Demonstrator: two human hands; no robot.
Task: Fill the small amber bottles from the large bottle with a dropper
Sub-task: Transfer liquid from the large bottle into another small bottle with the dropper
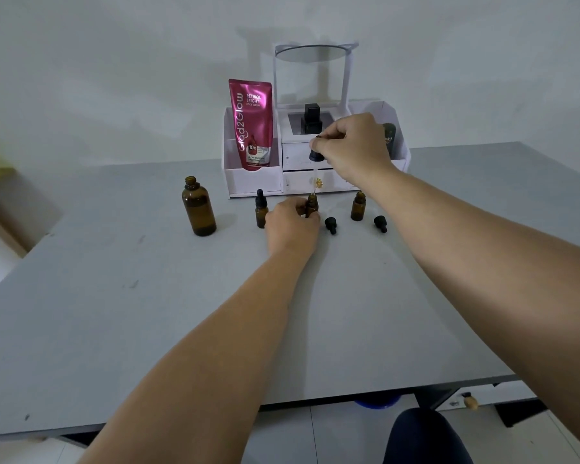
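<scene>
The large amber bottle point(198, 206) stands uncapped at the left of the grey table point(148, 296). My left hand point(292, 224) grips a small open amber bottle point(312, 204) standing on the table. Right above its mouth hangs a dropper point(315, 169), its black bulb pinched by my right hand point(352, 145), glass tip pointing down. Left of my left hand stands a small amber bottle point(260, 212) with a dropper cap on. Another small open bottle point(358, 206) stands to the right. Two black dropper caps point(331, 225) point(380, 223) lie on the table.
A white organiser point(252, 179) with drawers and a round mirror stands at the back of the table. It holds a pink serum pouch point(252, 123), a black square bottle point(311, 119) and a dark green container point(389, 137). A wall rises behind it.
</scene>
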